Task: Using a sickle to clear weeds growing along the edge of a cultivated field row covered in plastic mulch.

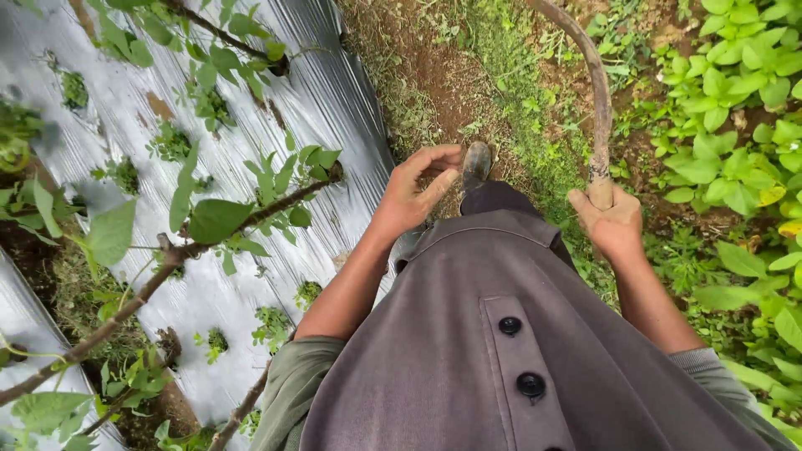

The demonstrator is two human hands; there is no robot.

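My right hand (612, 219) is closed around the lower end of a long curved brown wooden handle (598, 100) that rises up and away toward the top of the view. My left hand (415, 188) hangs in front of my body with its fingers loosely curled and nothing in it. My dark shoe (477, 163) stands on a narrow dirt path (434, 75) between the hands. My grey buttoned garment (501, 334) fills the lower middle of the view.
Silver plastic mulch (326, 100) with small seedlings (171, 142) in holes covers the bed on the left. Leafy branches (217, 221) cross over it. Dense green leafy plants (735, 125) grow on the right; grass lines the path.
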